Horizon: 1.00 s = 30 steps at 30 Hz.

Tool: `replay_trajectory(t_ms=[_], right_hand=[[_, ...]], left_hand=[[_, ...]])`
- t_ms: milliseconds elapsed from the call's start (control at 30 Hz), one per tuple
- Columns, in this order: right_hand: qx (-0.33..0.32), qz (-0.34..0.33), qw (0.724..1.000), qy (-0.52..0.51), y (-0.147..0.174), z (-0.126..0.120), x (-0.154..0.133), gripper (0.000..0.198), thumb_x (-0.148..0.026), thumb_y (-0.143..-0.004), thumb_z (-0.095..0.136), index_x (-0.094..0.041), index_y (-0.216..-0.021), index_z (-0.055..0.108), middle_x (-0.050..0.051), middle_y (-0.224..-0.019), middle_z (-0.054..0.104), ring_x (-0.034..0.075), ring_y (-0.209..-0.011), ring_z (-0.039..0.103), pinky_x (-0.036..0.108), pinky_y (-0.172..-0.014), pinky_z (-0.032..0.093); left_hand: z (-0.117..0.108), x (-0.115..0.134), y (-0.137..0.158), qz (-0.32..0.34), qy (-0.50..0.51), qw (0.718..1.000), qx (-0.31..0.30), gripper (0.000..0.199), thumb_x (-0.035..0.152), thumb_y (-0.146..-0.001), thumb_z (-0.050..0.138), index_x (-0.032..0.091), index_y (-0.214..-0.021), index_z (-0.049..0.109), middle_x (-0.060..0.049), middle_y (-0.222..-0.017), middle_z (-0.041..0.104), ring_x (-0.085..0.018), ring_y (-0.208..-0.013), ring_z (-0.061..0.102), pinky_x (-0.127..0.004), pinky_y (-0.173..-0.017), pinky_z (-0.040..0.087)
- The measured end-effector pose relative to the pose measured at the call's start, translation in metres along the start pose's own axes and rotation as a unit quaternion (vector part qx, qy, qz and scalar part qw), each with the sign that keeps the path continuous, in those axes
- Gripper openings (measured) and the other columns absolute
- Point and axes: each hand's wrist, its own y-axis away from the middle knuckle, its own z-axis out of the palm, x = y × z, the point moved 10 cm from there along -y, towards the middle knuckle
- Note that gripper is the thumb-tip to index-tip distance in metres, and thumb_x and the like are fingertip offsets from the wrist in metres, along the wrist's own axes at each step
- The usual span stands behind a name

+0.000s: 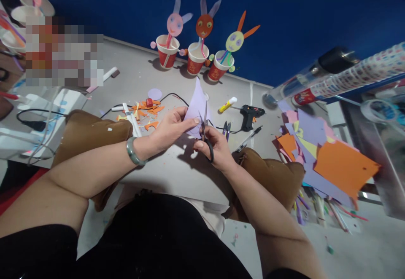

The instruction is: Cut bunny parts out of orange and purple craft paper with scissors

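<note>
Between thumb and fingers, my left hand (172, 128) grips a piece of purple paper (196, 97) that tapers to a point away from me. A pair of scissors (205, 133) with dark handles sits in my right hand (217, 146), its blades parted at the paper's right side. A faint curved line shows on the paper near my left thumb. On the table beyond my left hand lie a purple paper circle (155, 93) and orange paper scraps (147, 109). To the right of the paper are a yellow glue stick (227, 105) and a black glue gun (251, 116).
Three red paper cups (196, 62) with paper rabbit heads stand along the blue partition (126, 9). White markers (132, 119) lie left, near a brown cushion (91, 138). Coloured paper sheets (341, 165) are piled at right, below a long stack of paper cups (354, 76).
</note>
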Motion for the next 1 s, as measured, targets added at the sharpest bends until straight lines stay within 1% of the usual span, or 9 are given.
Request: replay_trajectory(t_ms=[200,400,600,833,1000], right_hand=[[0.007,0.01,1.0,0.001,0.0011,-0.0009,-0.0001,0.06,-0.078,-0.07,0.078,-0.025,-0.086,0.056,-0.005,-0.062,0.049,0.016,-0.06,0.05,0.031,-0.058,0.042],[0.002,0.014,1.0,-0.006,0.0022,-0.0013,-0.003,0.06,-0.077,-0.068,0.08,-0.025,-0.085,0.057,-0.005,-0.06,0.048,0.016,-0.058,0.05,0.03,-0.056,0.041],[0.006,0.008,1.0,-0.005,0.0028,-0.0039,-0.0057,0.06,-0.077,-0.068,0.08,-0.024,-0.081,0.056,-0.004,-0.06,0.05,0.015,-0.057,0.049,0.03,-0.055,0.041],[0.002,0.013,1.0,-0.008,0.0035,-0.0047,-0.006,0.06,-0.077,-0.066,0.081,-0.024,-0.079,0.056,-0.005,-0.057,0.047,0.014,-0.055,0.047,0.03,-0.054,0.039],[0.0,0.016,1.0,-0.007,0.0041,-0.0052,-0.0061,0.061,-0.078,-0.066,0.081,-0.024,-0.078,0.054,-0.006,-0.057,0.044,0.013,-0.053,0.045,0.029,-0.053,0.037]], left_hand=[[-0.0004,0.0013,0.0004,0.001,-0.006,1.0,-0.002,0.033,0.04,-0.078,0.087,0.015,-0.092,0.07,-0.001,-0.08,0.071,-0.011,-0.066,0.063,-0.024,-0.063,0.052],[0.0003,0.0025,0.0011,0.01,-0.003,1.0,-0.016,0.028,0.038,-0.081,0.085,0.015,-0.093,0.072,-0.003,-0.084,0.073,-0.011,-0.068,0.065,-0.024,-0.065,0.054],[0.0021,0.0069,0.0022,0.009,-0.007,1.0,-0.012,0.03,0.038,-0.078,0.087,0.015,-0.091,0.073,-0.003,-0.085,0.073,-0.011,-0.07,0.065,-0.024,-0.066,0.054],[0.0037,0.0097,0.0031,0.001,0.0,1.0,-0.017,0.032,0.038,-0.075,0.089,0.015,-0.091,0.074,-0.004,-0.085,0.074,-0.012,-0.071,0.066,-0.024,-0.067,0.054],[0.0036,0.01,0.0035,0.005,-0.008,1.0,-0.024,0.031,0.038,-0.078,0.087,0.015,-0.092,0.073,-0.004,-0.085,0.074,-0.012,-0.071,0.065,-0.025,-0.068,0.054]])
